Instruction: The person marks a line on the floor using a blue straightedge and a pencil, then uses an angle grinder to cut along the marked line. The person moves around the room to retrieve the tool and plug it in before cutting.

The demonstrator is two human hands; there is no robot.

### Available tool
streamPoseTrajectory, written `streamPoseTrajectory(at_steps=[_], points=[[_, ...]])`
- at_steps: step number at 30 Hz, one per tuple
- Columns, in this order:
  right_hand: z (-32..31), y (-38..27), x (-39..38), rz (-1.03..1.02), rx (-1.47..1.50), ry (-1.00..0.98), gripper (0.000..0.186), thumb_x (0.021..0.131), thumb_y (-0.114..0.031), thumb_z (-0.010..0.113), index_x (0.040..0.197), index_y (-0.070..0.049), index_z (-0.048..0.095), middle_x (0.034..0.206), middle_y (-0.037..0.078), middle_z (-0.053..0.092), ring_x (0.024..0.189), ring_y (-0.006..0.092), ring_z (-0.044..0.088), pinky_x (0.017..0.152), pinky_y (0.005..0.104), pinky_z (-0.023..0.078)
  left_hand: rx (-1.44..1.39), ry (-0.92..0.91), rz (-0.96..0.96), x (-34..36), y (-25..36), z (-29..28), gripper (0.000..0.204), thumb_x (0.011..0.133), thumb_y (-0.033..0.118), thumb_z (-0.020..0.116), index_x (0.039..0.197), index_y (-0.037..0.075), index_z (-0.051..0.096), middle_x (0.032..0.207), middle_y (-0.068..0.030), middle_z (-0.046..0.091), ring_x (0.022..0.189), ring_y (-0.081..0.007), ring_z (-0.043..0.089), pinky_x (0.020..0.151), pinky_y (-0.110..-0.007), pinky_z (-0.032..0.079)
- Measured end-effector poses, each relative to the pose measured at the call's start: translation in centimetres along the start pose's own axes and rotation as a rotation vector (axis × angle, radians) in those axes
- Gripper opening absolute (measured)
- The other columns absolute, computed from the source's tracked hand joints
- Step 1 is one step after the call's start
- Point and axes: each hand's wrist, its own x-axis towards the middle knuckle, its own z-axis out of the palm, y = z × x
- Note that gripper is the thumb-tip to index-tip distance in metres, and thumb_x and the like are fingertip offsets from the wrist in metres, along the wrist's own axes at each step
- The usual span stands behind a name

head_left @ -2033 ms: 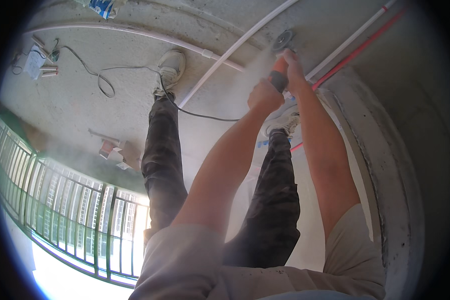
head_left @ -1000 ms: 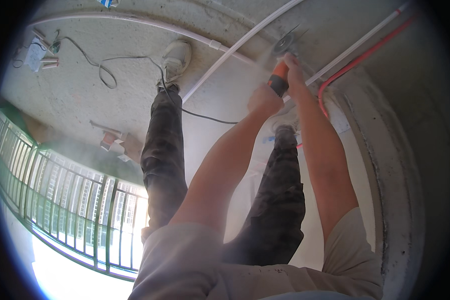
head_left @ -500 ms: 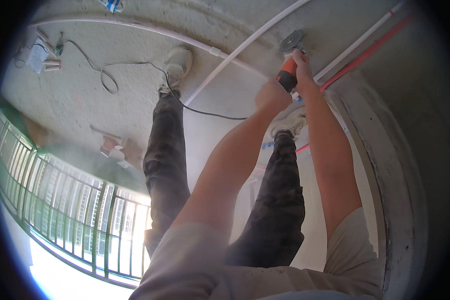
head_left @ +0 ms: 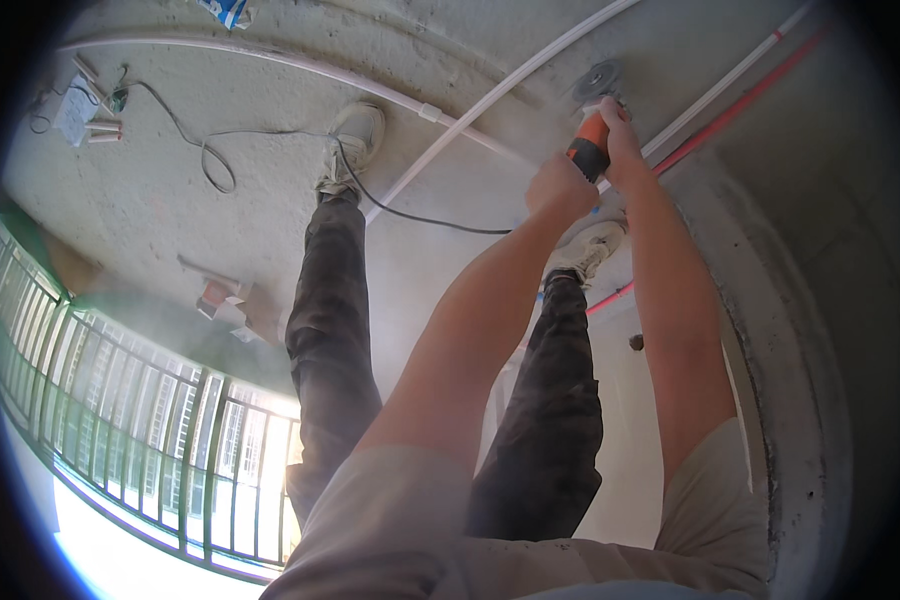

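An orange and black angle grinder point(head_left: 590, 140) is held in both my hands. My left hand point(head_left: 562, 188) is wrapped round its dark rear end, where the grey power cord point(head_left: 430, 218) comes out toward the left. Closer to the head of the tool, my right hand point(head_left: 620, 137) grips the orange body from the right side. The round grey disc and guard point(head_left: 598, 82) are at the far end, low over the dusty concrete floor. Whether the disc touches the floor, I cannot tell. Haze hangs around the tool.
A white pipe point(head_left: 505, 88) crosses another pipe point(head_left: 300, 62) left of the grinder. To the right run a white pipe point(head_left: 730, 78) and a red pipe point(head_left: 735, 118). My shoes point(head_left: 355, 135) stand on the floor. A green railing point(head_left: 140, 410) and a small cardboard box point(head_left: 260, 305) are at left.
Both hands and the grinder have shifted slightly to the right. The grip is the same. The cord near my left hand has moved along a little.
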Motion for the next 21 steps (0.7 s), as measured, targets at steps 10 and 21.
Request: streamPoseTrajectory(at_steps=[10,21], points=[[2.5,6.3,-0.5,0.021,0.064,0.039,0.055,0.101,-0.047,0.077,0.136,-0.012,0.055,0.115,0.007,0.063,0.095,0.0219,0.068,0.079,0.0436,0.064,0.087,-0.050,-0.095,-1.1,-4.5,-0.8,0.061,0.079,0.022,0.084,0.134,0.005,0.063,0.125,-0.0161,0.076,0.118,-0.0340,0.075,0.098,-0.046,0.060],[1.2,11.9,-5.3,-0.171,0.223,0.162,0.062,0.101,-0.048,0.077,0.137,-0.004,0.052,0.116,0.008,0.064,0.094,0.0196,0.066,0.082,0.0373,0.060,0.165,0.022,0.024,-5.6,-7.8,1.5,0.056,0.077,0.017,0.084,0.124,0.003,0.058,0.114,-0.0214,0.076,0.111,-0.0429,0.074,0.095,-0.052,0.058]])
